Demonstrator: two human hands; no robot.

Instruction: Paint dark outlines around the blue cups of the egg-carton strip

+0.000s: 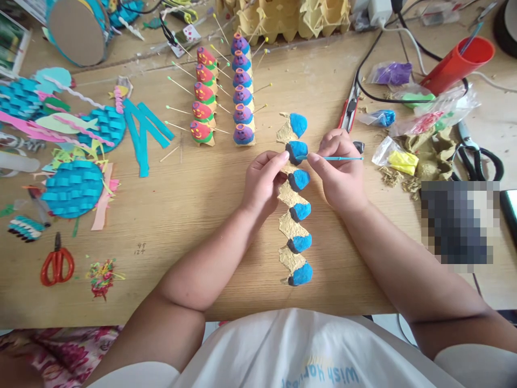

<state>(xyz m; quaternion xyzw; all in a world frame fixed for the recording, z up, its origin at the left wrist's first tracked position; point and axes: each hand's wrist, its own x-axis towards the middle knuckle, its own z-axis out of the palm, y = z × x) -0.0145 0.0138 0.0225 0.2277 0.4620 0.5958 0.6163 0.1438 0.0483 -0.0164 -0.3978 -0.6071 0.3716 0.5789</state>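
A strip cut from an egg carton (293, 195) lies lengthwise before me, its bumps covered in blue and black clay. My left hand (266, 175) grips the strip at its left side near the second bump, thumb on the black clay. Between the thumb and fingers of my right hand (341, 172) is a thin blue clay modelling tool (343, 158). Its tip touches the second bump, where blue meets black. Beyond stand two finished-looking strips: a red-and-green one (203, 97) with smiling faces and a purple-and-blue one (243, 96), both with pins sticking out.
On the right are a red cutter knife (349, 108), bagged clay (404, 160), black-handled scissors (476, 159) and a red cup (460, 63). At left lie woven blue paper fish (72, 188), blue strips (141, 134) and red scissors (57, 264). Egg cartons (283, 19) sit at the back.
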